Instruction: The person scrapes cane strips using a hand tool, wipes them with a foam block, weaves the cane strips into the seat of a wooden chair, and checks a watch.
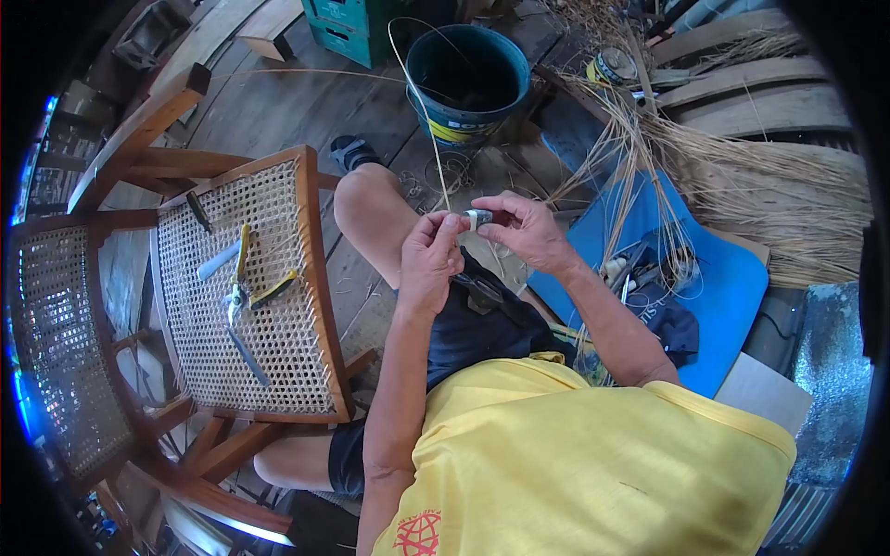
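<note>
My left hand (431, 255) is closed, its thumb and fingertips pinching a long, thin cane strand (428, 120). The strand rises from the fingers and arcs over by the bucket. Close beside it, my right hand (530, 232) grips a small grey-and-white object (479, 219) whose exact kind I cannot make out. Both sets of fingertips nearly meet above my lap. To the left stands a wooden chair with a woven cane seat (199, 306). On that seat lie yellow-handled pruning shears (239, 292), a tool with a light blade (219, 262) and a small dark tool (198, 212).
A dark green bucket (468, 79) stands ahead, near green crates (343, 28). Bundles of loose cane strands (742, 185) spread at the right. A blue board (723, 287) there bears a dark bag (663, 324) and tools. Scraps litter the wooden floor (380, 120).
</note>
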The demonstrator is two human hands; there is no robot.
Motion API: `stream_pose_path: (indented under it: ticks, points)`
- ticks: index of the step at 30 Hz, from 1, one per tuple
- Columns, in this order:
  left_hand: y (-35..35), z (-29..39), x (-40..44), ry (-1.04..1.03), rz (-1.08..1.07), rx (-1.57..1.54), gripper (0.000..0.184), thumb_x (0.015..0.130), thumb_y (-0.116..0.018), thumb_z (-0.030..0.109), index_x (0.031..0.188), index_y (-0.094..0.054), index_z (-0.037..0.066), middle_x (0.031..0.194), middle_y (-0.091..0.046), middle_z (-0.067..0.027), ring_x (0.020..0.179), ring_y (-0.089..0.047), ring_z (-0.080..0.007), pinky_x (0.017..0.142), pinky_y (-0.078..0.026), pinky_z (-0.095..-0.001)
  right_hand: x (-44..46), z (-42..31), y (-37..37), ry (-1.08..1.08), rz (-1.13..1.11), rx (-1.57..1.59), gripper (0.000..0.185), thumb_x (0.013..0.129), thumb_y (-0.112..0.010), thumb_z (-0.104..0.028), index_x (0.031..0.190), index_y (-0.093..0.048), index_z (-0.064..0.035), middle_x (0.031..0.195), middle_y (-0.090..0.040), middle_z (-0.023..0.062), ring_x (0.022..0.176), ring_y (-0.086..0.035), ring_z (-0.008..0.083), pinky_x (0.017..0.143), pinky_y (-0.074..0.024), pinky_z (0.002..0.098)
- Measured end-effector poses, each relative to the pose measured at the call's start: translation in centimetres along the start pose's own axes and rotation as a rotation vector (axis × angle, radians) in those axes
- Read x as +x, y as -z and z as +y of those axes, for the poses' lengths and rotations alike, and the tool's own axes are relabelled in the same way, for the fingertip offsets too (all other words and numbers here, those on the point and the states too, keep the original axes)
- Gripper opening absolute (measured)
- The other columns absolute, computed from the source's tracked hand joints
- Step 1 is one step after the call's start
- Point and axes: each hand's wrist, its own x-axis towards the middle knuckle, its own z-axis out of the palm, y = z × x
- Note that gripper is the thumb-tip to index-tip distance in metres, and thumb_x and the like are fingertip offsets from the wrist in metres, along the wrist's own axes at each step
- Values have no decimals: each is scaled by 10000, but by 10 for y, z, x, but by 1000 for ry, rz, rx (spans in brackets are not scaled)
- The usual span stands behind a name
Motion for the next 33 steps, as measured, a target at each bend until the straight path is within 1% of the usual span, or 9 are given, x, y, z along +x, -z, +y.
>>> stream_pose_path:
  ticks: [1, 8, 10, 13, 20, 24, 25, 27, 33]
  points:
    - [1, -1, 1, -7, 1, 2, 174, 1002, -609, 199, 1101, -574, 60, 944, -664, -51, 527, -392, -24, 495, -337, -192, 2, 0, -2, 58, 6, -124, 366, 861, -730, -26, 1220, -660, -10, 977, -628, 21, 915, -606, 98, 820, -513, 246]
    - [-1, 0, -1, -24, -1, -1, 166, 1002, -608, 200, 1088, -575, 62, 958, -671, -42, 528, -392, -22, 492, -340, -192, 1, 0, -1, 22, -11, -83, 305, 853, -756, -70, 1145, -693, -8, 942, -640, 27, 887, -606, 92, 805, -508, 249]
    - [-3, 2, -2, -31, -9, 4, 161, 1003, -606, 199, 1084, -575, 63, 966, -675, -45, 529, -390, -20, 490, -339, -191, 2, 5, 2, -38, 40, -117, 276, 863, -744, -51, 1130, -696, 1, 893, -618, -9, 867, -593, 54, 774, -488, 207]
    - [-4, 3, -2, -33, -15, 8, 157, 1005, -602, 198, 1074, -573, 60, 993, -683, -55, 528, -386, -18, 488, -336, -187, 3, 10, 2, 6, 70, -59, 237, 863, -740, -48, 1092, -709, 1, 834, -606, -15, 825, -581, 53, 740, -476, 208]
    - [-4, -2, 0, -54, 5, 44, 166, 1003, -605, 199, 1057, -607, 42, 803, -590, 13, 523, -383, -12, 478, -329, -179, 4, 7, 0, 168, 32, -333, 180, 906, -694, -109, 1064, -715, -26, 801, -601, 13, 707, -519, 72, 628, -420, 255]
    - [-8, -3, -1, -91, 63, 114, 178, 994, -616, 213, 1052, -610, 45, 764, -575, 19, 521, -401, -18, 470, -330, -179, 0, -4, -11, 22, 195, -234, 143, 967, -620, -142, 980, -681, -13, 796, -568, -37, 709, -507, 66, 640, -415, 237]
    - [-9, -2, -1, -121, 92, 112, 178, 994, -616, 213, 1052, -610, 45, 764, -575, 19, 521, -401, -18, 470, -330, -179, 2, -1, -14, 38, 157, -229, 143, 967, -620, -142, 980, -681, -13, 796, -568, -37, 709, -507, 66, 640, -415, 237]
    - [-14, -4, -1, -125, 106, 101, 182, 991, -619, 214, 1061, -605, 47, 769, -572, 16, 525, -422, -27, 472, -336, -180, 5, 6, -15, 76, 344, -82, 157, 989, -603, -161, 977, -682, -26, 803, -564, -52, 696, -478, 46, 632, -395, 218]
    - [-18, 4, -13, -205, 54, 38, 215, 991, -613, 182, 1151, -579, 42, 814, -601, 1, 583, -459, -26, 480, -343, -178, 9, -4, -40, -16, 232, 264, 136, 989, -616, -160, 989, -700, -54, 829, -576, -46, 701, -451, 36, 626, -363, 201]
